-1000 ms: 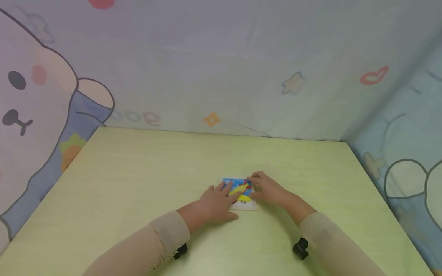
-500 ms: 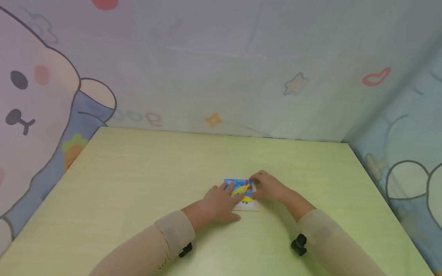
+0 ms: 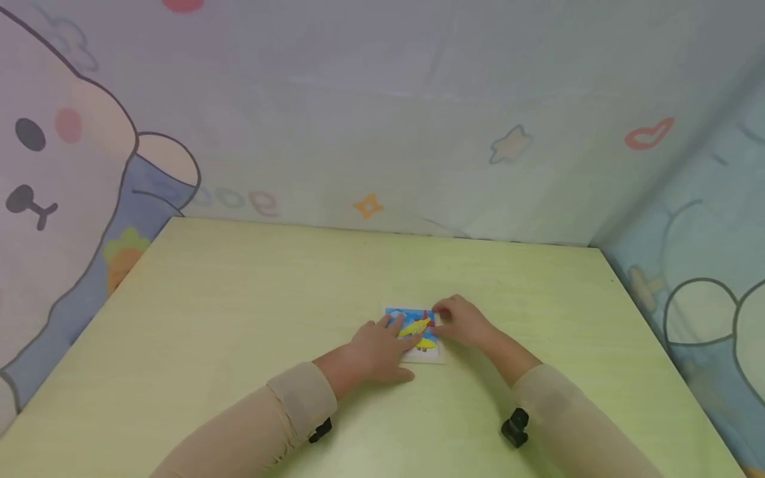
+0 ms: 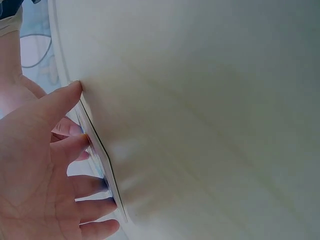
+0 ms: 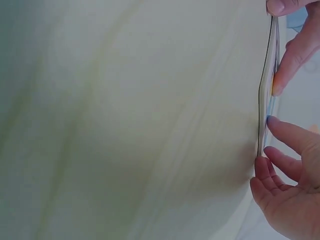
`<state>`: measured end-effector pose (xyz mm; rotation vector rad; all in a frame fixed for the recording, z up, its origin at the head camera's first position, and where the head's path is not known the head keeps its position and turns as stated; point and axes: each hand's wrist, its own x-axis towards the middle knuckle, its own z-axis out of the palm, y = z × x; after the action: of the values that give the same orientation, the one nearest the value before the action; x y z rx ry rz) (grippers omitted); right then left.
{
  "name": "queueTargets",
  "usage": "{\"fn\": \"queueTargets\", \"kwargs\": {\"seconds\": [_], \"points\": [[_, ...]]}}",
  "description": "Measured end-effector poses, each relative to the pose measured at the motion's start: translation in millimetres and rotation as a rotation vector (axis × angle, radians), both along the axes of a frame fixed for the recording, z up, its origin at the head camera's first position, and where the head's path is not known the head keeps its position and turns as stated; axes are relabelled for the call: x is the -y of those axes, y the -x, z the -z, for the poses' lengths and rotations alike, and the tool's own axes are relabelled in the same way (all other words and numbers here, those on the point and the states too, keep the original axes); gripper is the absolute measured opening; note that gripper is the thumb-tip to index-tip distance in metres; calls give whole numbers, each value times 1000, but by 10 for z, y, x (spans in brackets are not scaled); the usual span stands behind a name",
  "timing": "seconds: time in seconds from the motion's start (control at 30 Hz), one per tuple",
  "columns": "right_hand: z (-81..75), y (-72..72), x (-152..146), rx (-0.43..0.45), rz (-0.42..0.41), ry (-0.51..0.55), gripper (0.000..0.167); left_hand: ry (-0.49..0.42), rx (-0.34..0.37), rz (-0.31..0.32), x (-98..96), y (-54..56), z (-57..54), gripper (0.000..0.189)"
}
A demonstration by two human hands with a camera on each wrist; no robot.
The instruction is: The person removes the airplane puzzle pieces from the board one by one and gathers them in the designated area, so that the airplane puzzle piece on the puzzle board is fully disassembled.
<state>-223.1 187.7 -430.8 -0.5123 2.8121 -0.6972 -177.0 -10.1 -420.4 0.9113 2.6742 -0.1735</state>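
Observation:
A small flat picture board [image 3: 416,326] lies on the table, showing a yellow and red airplane on blue inside a pale border. My left hand [image 3: 378,352] rests across its left side, fingers spread and straight, thumb near the front edge. At the right edge, my right hand [image 3: 469,324] holds the board between a bent index finger near the far corner and the thumb. In the right wrist view the right hand's [image 5: 290,192] other fingers are curled beside the board's edge [image 5: 265,90]. The left wrist view shows the board [image 4: 104,152] edge-on, and the left hand covers part of its picture.
The pale yellow-green table [image 3: 251,285] stretches around the board on every side. Behind it hangs a light cloth backdrop [image 3: 370,119] with cartoon prints. A black wrist camera [image 3: 515,428] hangs under the right sleeve [image 3: 574,415].
The right hand's fingers shift slightly at the board's right edge. The left hand stays spread on the board, and the whole head view drifts a little.

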Motion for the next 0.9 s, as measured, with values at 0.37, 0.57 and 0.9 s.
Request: {"fn": "queueTargets", "kwargs": {"seconds": [0.37, 0.57, 0.9], "points": [[22, -37, 58, -8, 50, 42, 35, -10, -27, 17, 11, -9, -11, 69], [27, -13, 29, 62, 85, 130, 35, 10, -49, 23, -10, 12, 4, 70], [35, -18, 44, 153, 133, 164, 40, 10, -32, 16, -15, 7, 64, 69]]}}
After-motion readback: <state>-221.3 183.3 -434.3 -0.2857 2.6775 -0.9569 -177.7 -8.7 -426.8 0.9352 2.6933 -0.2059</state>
